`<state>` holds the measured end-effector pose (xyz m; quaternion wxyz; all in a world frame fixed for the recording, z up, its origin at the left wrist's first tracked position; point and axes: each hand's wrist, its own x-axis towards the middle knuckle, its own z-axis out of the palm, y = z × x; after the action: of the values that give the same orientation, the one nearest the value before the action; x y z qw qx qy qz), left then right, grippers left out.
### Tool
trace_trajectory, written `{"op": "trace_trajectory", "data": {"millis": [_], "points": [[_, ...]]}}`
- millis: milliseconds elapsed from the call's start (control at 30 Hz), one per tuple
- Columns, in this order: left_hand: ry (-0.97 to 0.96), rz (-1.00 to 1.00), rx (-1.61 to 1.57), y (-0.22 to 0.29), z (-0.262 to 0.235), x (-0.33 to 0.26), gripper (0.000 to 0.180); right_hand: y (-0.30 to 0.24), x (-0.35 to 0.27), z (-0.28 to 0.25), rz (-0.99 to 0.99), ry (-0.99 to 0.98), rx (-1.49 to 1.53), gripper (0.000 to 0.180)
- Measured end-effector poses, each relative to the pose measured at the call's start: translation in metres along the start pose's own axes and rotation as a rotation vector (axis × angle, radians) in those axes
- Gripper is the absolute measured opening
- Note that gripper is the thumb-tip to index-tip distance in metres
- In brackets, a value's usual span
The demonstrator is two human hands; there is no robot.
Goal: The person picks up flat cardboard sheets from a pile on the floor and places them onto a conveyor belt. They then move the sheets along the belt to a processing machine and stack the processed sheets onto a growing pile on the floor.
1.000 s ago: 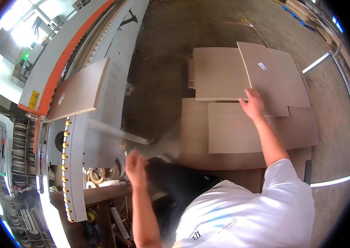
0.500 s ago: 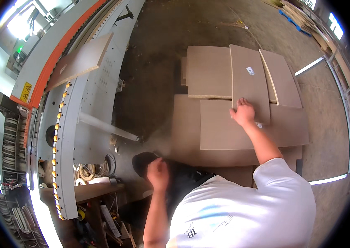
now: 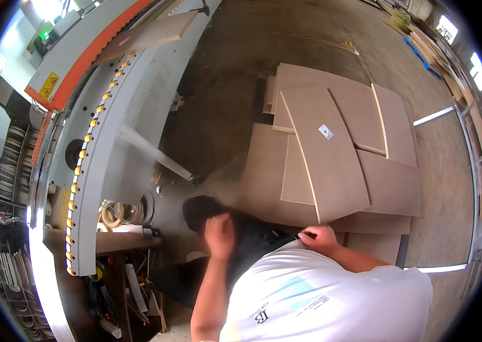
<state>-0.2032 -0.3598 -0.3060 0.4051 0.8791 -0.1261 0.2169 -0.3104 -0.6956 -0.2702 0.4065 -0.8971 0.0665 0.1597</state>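
Observation:
My left hand (image 3: 220, 235) is closed in a loose fist above my dark trouser leg, with nothing visible in it. My right hand (image 3: 319, 237) is close to my waist, its fingers curled and no object visible between them. Just beyond that hand lies the near corner of a long brown panel (image 3: 332, 165) with a white label (image 3: 325, 131). This panel sits slanted on top of a stack of other flat brown boards (image 3: 392, 176), and a gap seems to separate it from the hand.
To the left stands a long grey machine (image 3: 133, 97) with an orange strip and yellow rollers (image 3: 83, 154). Another brown panel (image 3: 147, 37) rests on it. A grey bar (image 3: 158, 154) juts out from its side. A metal frame (image 3: 473, 188) stands right of the stack.
The labelled panel has slid toward me and turned askew on the stack. My right hand has left it and drawn back to my waist. My left hand has barely moved.

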Motion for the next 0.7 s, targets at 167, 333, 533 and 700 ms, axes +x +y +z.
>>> {"op": "trace_trajectory", "data": {"millis": [167, 333, 533, 700], "points": [[0.022, 0.007, -0.005, 0.000, 0.001, 0.002, 0.023, 0.051, 0.001, 0.013, 0.625, 0.075, 0.999, 0.060], [0.044, 0.026, -0.012, 0.000, 0.000, 0.002, 0.023, 0.079, -0.014, 0.000, 0.703, -0.214, 1.194, 0.056], [0.045, -0.035, -0.029, -0.001, 0.001, -0.004, 0.023, 0.110, -0.016, -0.027, 0.582, 0.303, 1.595, 0.047], [0.045, -0.020, -0.058, -0.001, 0.001, -0.004, 0.022, 0.100, 0.005, -0.033, 0.469, 0.430, 1.708, 0.043]]}}
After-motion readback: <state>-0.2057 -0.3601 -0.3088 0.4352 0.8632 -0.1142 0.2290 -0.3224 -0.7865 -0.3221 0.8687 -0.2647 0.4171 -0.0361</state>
